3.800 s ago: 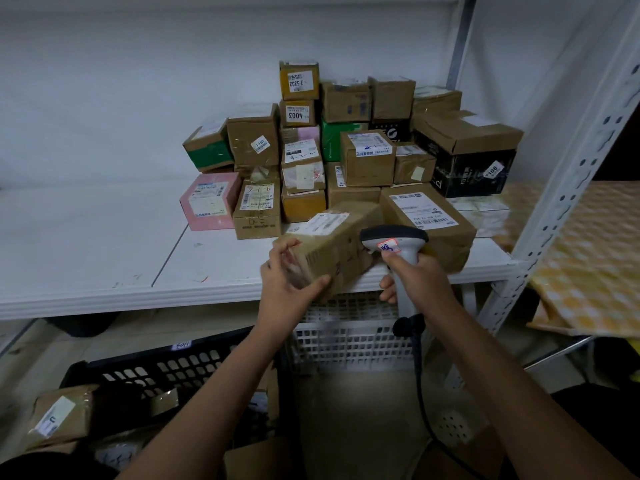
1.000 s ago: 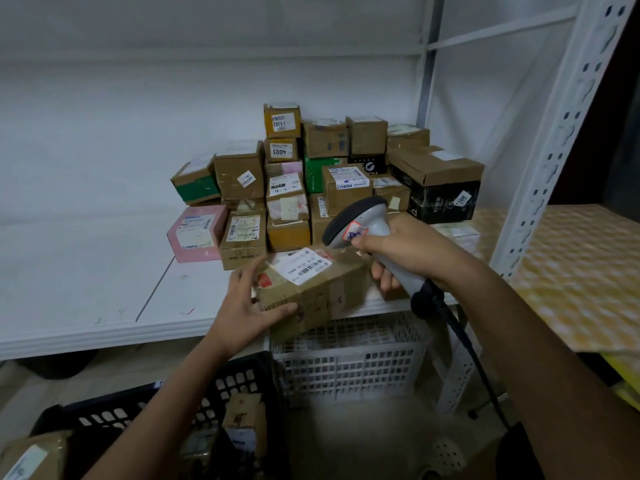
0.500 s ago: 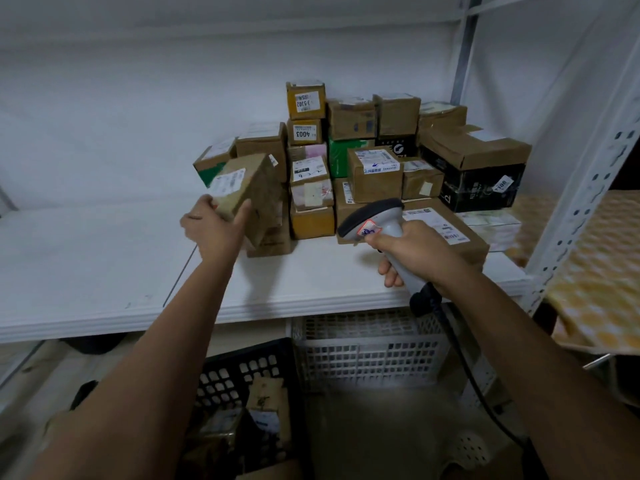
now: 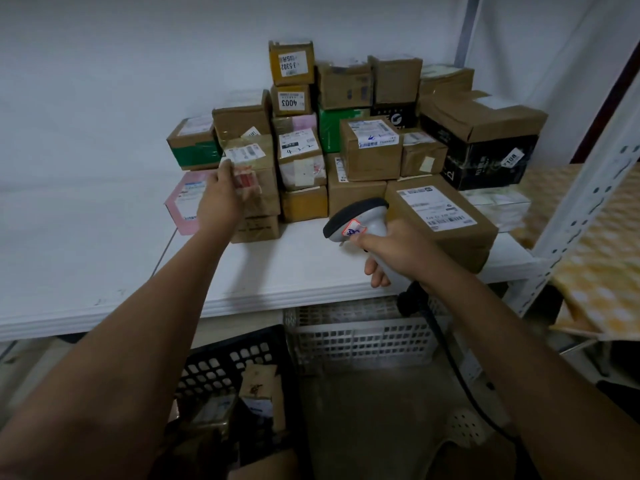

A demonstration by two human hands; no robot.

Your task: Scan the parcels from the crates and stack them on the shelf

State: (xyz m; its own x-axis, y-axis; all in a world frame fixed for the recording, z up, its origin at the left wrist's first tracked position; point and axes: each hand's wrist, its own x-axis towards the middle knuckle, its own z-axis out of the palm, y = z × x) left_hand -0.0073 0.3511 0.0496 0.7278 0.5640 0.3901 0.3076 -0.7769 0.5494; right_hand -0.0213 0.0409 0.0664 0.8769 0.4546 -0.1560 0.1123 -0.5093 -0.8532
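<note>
Left hand (image 4: 221,199), fingers straight, rests against a brown parcel (image 4: 254,174) set atop another box in the pile on the white shelf (image 4: 104,258). Right hand (image 4: 391,252) grips the scanner (image 4: 358,221) above the shelf edge. Below stand a black crate (image 4: 239,362) holding parcels and a white crate (image 4: 363,337).

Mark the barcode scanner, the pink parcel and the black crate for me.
barcode scanner (image 4: 358,220), head view, on the grey head above the red-edged sticker.
pink parcel (image 4: 181,202), head view, on its white label.
black crate (image 4: 228,362), head view, on its perforated wall below the shelf edge.
</note>
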